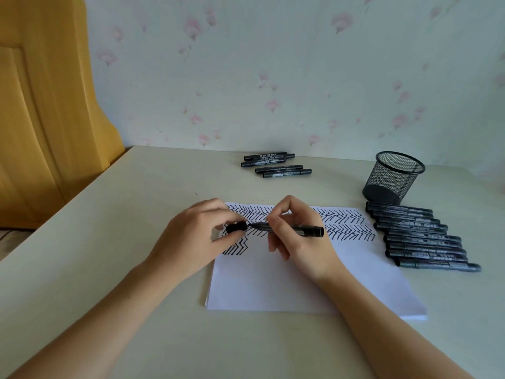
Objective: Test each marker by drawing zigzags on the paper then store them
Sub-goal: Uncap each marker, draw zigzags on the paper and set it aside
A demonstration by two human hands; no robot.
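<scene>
- The right hand (297, 236), just right of the frame's centre, grips a black marker (295, 229) between thumb and fingers; the marker lies nearly level, its tip pointing left and its rear end sticking out to the right of the hand.
- The left hand (196, 236), left of centre, pinches the marker's black cap (236, 227) between thumb and fingertips, just beside the tip; whether cap and tip touch cannot be told.
- Both hands hover over the upper part of a white paper (300, 283) lying on the pale counter (136, 214); black zigzags (347, 225) cover the sheet's top band, with a short patch lower at the left.
- To the right of the paper, a row of black markers (423, 239) lies side by side on the counter.
- Above that row, at the right of the frame, a black mesh cup (393, 176) stands upright.
- Near the wall, above centre, a smaller group of markers (276, 164) lies on the counter.
</scene>
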